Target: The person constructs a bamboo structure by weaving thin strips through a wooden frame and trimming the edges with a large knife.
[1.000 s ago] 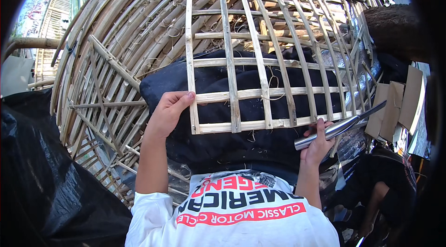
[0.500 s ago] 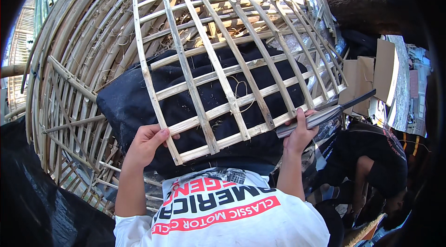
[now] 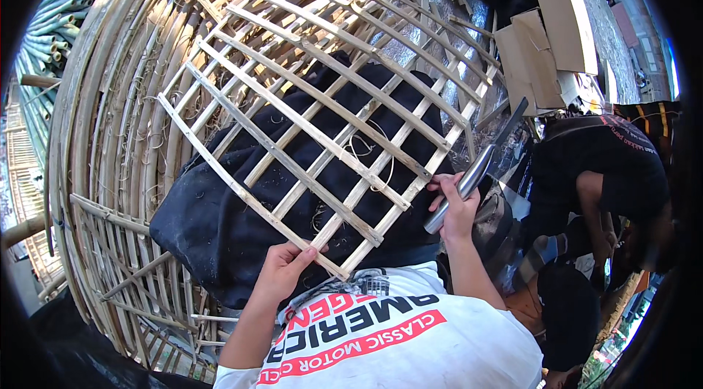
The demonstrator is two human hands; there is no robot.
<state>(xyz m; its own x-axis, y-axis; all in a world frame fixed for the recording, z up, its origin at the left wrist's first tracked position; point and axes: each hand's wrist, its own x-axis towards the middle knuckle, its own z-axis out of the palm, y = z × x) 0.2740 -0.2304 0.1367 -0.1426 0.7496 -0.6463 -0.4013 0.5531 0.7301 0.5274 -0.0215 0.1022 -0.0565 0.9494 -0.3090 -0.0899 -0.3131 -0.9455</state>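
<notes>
A lattice panel of pale bamboo strips (image 3: 304, 125) lies aslant in front of me, over a black cloth (image 3: 209, 202). Near the panel's closest corner, my left hand (image 3: 284, 270) pinches the outer strip between thumb and fingers. My right hand (image 3: 458, 210) is closed round a knife (image 3: 477, 171) with a long silver handle and a narrow dark blade pointing away to the right. Fingertips of that hand also meet the panel's right edge. A thin loop of fibre (image 3: 392, 162) hangs at the lattice.
Beyond the cloth, long curved bamboo strips (image 3: 117, 133) form a large pile. Greenish poles (image 3: 44, 45) are stacked at far left. An opened cardboard box (image 3: 523, 60) stands at far right. A person in black (image 3: 600, 162) bends over close to my right.
The panel has turned, its near left corner swinging right and closer to me with my left hand. The knife's blade now points more away from me. The whole view has shifted too.
</notes>
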